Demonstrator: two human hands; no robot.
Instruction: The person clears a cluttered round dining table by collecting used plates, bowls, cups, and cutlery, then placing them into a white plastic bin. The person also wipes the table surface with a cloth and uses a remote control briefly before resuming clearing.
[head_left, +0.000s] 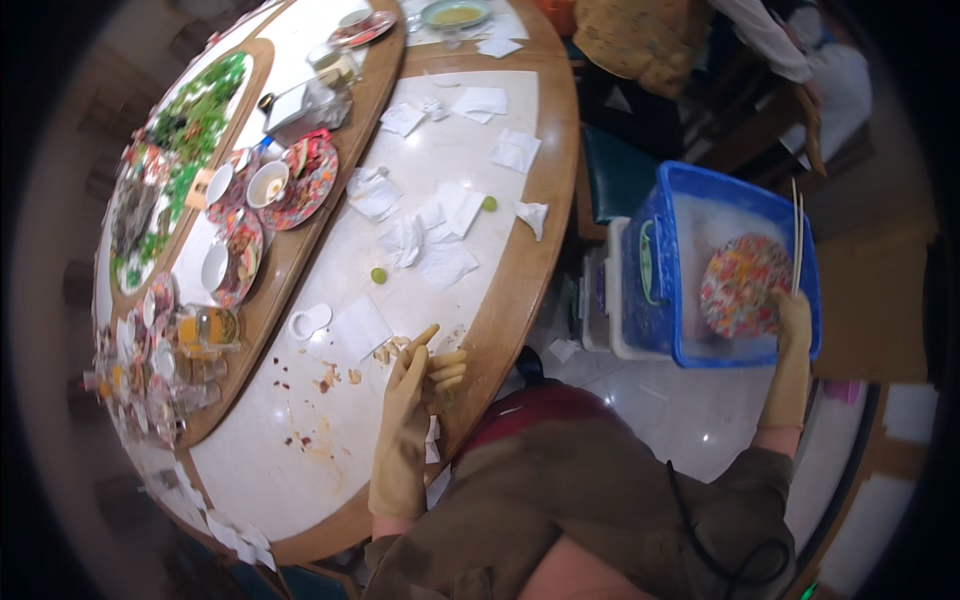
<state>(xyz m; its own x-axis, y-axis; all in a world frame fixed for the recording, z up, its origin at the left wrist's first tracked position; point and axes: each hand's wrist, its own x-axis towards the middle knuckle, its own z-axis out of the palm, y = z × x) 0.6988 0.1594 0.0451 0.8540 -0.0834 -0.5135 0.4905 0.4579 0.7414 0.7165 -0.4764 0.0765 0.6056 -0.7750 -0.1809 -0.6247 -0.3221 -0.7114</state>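
Note:
My left hand (420, 382), in a tan rubber glove, hovers at the near edge of the round table with its fingers apart and nothing in them. Beneath and beside it lie nut shells (391, 349) and a folded white napkin (361, 328). My right hand (793, 319), gloved the same way, reaches into a blue plastic bin (675, 300). It grips the rim of a red floral-patterned plate (742, 277), and a pair of light chopsticks (797, 232) sticks up from the same hand. Part of the bin's inside is hidden by the plate.
Crumpled napkins (405, 238) and a green fruit (379, 276) litter the table (322, 420). Bowls stand on patterned plates (319, 180) on the raised turntable, near glass pitchers (206, 326). A green chair (622, 172) and another person (645, 37) are beyond the bin.

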